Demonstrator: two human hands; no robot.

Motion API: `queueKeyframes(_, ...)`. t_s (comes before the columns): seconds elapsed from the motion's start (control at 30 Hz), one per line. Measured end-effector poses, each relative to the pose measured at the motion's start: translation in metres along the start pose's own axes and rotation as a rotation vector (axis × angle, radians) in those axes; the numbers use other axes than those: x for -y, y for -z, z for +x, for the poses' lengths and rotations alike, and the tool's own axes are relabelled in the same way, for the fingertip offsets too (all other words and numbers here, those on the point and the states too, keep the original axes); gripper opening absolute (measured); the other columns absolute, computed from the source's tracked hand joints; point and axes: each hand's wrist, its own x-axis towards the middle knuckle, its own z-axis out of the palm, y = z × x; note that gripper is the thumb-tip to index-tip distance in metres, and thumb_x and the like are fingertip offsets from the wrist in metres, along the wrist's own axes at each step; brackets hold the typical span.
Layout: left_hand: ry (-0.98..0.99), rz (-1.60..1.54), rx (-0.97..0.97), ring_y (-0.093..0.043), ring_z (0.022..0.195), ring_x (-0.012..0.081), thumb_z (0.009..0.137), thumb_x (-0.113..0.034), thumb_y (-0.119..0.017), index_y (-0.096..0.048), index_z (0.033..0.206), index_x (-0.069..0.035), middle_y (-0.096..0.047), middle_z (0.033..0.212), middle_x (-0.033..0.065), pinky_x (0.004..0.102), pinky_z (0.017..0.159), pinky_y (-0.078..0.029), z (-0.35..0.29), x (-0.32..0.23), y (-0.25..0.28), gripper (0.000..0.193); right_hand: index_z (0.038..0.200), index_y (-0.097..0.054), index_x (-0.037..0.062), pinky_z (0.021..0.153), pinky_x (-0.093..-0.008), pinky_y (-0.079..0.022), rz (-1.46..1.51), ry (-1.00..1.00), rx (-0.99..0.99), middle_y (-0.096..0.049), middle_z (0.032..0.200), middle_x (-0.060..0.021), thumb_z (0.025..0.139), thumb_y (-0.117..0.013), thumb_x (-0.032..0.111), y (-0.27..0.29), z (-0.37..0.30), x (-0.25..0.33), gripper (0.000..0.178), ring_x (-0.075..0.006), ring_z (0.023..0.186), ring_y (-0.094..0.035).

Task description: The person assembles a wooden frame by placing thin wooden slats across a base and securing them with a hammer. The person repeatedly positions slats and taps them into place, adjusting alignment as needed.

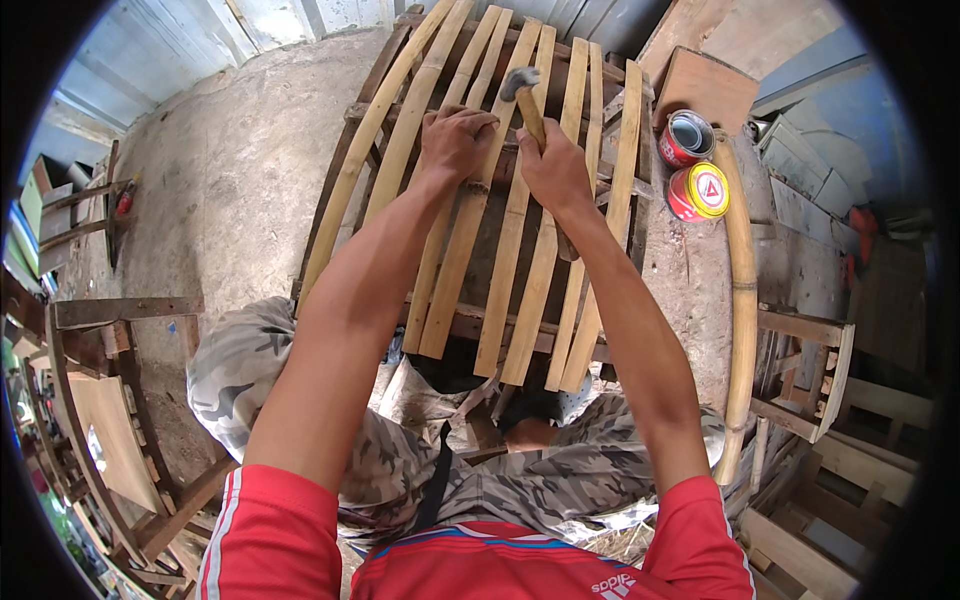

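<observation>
My right hand (556,170) grips the wooden handle of a hammer (520,88), its metal head raised over the slats. My left hand (455,140) presses down on a bamboo slat (470,215), fingers curled on it. Both hands are over a frame of several bamboo slats (530,270) laid side by side on wooden crossbars, lying on the concrete floor in front of my knees.
Two red tins stand right of the frame, one open (686,138), one with a yellow lid (700,190). A long curved bamboo pole (742,300) lies at the right. Wooden furniture frames (810,380) stand at right and at the left (110,400). Bare concrete floor (230,200) spreads at left.
</observation>
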Motion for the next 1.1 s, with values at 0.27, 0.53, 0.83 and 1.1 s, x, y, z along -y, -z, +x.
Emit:
queueKeyframes(0.27,-0.007,0.024,0.003,-0.063,0.115,0.02,0.089,-0.028,-0.07,-0.08,0.103,-0.02,-0.076,0.113,-0.0032,0.0384,0.102,-0.04,-0.003,-0.003,0.003,0.019,0.115,-0.063,-0.0004,0.076,-0.0518,-0.052,-0.094,-0.047,0.032,-0.068,0.087,-0.0304,0.099,-0.061,0.032,0.001,-0.004,-0.001,0.036,-0.0503,0.087,-0.067)
queueKeyframes(0.53,-0.07,0.023,-0.065,-0.06,0.126,0.0238,0.093,-0.026,-0.065,-0.073,0.12,-0.015,-0.071,0.126,0.0035,0.0461,0.113,-0.036,-0.027,-0.003,0.006,0.03,0.12,-0.062,-0.0005,0.082,-0.0504,-0.052,-0.013,-0.07,0.001,-0.07,0.095,-0.0285,0.1,-0.059,0.033,0.012,-0.011,0.003,0.039,-0.0479,0.095,-0.067)
queueKeyframes(0.83,0.005,0.311,0.049,-0.053,0.135,0.0289,0.094,-0.036,-0.06,-0.069,0.123,-0.017,-0.065,0.136,-0.001,0.0708,0.112,-0.025,-0.074,-0.04,0.026,0.036,0.12,-0.062,0.0014,0.076,-0.0475,-0.052,-0.011,-0.017,0.023,-0.069,0.086,-0.026,0.101,-0.06,0.032,0.011,-0.008,0.0,0.037,-0.0449,0.084,-0.068)
queueKeyframes(1.1,-0.009,0.308,0.084,-0.054,0.133,0.0278,0.088,-0.032,-0.064,-0.071,0.113,-0.016,-0.065,0.133,-0.0005,0.0714,0.11,-0.029,-0.069,-0.051,0.028,0.03,0.118,-0.062,0.0036,0.07,-0.0493,-0.051,-0.086,-0.007,0.103,-0.066,0.083,-0.0274,0.1,-0.062,0.034,0.006,-0.006,-0.021,0.036,-0.0475,0.083,-0.067)
